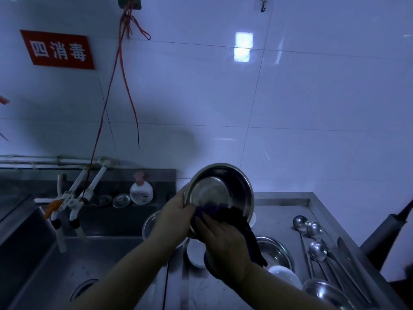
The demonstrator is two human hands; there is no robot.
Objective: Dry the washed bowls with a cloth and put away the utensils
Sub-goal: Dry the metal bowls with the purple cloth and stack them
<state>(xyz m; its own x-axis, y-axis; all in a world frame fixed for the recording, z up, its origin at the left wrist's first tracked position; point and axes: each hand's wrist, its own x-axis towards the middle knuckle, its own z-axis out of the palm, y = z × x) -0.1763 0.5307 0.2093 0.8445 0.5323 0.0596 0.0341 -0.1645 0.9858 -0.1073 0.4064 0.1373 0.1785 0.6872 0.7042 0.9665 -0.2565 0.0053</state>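
Dimly, the steel countertop (pixel 281 204) carries long-handled steel ladles (pixel 317 251) and white bowls (pixel 285 276), details lost in gloom. Above it, tilted toward the camera, the round shiny steel bowl (pixel 220 189) is gripped at its rim by the left hand (pixel 176 217). The right hand (pixel 225 245) presses a dark purple cloth (pixel 237 222) against its lower edge, fingers curled round the fabric.

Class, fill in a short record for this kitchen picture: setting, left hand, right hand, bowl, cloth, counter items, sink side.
setting: steel sink and counter below a tiled wall
left hand: grips the steel bowl's rim
right hand: presses the cloth against the bowl
bowl: held up, tilted, inside facing the camera
cloth: dark, hanging below the bowl
counter items: ladles, white bowls, steel dishes
sink side: taps, soap bottle
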